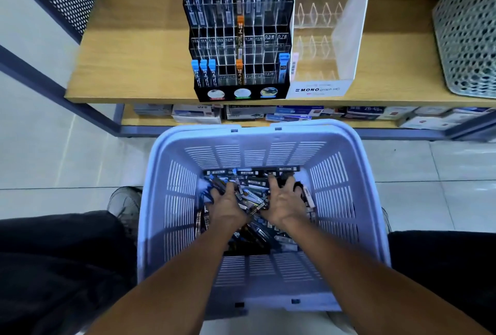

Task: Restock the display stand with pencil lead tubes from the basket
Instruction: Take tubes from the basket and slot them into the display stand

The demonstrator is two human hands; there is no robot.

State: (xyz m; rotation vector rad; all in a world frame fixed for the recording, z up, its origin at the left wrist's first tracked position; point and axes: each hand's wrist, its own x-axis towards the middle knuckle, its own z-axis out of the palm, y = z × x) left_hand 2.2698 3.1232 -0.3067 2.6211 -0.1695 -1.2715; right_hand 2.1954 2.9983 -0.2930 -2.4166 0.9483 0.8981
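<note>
Wooden shelf (pixel 128 66): clear organizer (pixel 330 31) beside display stand (pixel 241 39).

Basket (pixel 349 163), pale blue, slotted walls, stands on the floor at 6 o'clock; loose pencil lead tubes (pixel 255 195) cover its bottom. Left hand (pixel 228 204) and right hand (pixel 283 201) are both down among the tubes, fingers curled into the pile; whether either grips a tube cannot be told. Display stand (pixel 239 93), black, sits on the wooden shelf (pixel 128 66) at 12 o'clock, partly filled with blue- and orange-capped tubes. Clear acrylic case (pixel 346 26) touches its 3 o'clock side
</note>
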